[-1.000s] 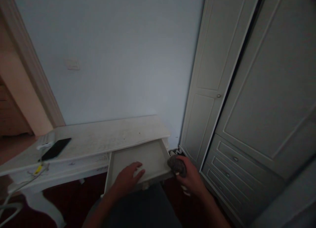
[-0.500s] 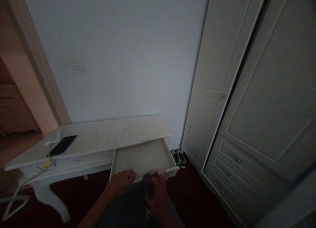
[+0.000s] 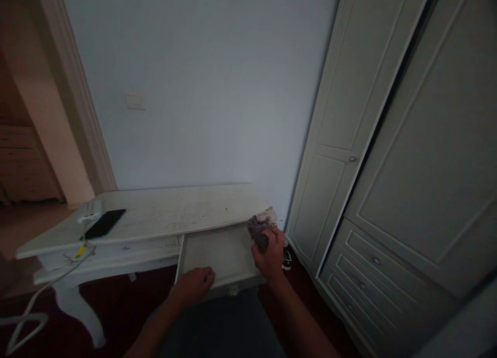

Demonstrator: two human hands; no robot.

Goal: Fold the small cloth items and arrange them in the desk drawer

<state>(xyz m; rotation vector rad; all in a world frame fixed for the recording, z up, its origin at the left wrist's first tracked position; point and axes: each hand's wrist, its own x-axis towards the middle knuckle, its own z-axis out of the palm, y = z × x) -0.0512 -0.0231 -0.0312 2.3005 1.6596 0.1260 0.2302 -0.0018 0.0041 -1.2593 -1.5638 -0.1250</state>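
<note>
Head view: a cloth [image 3: 259, 226] is clamped in the right hand [image 3: 271, 252] at the front right corner of the tabletop [image 3: 174, 207], where it could be snagged; left hand's [image 3: 196, 283] grip on the drawer [image 3: 219, 252] cannot be told.

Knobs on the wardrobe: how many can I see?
4: the door knob, highest up; then, below it, the top drawer knob, the middle drawer knob and a faint bottom drawer knob. More may lie in the dark or outside the picture.
</note>
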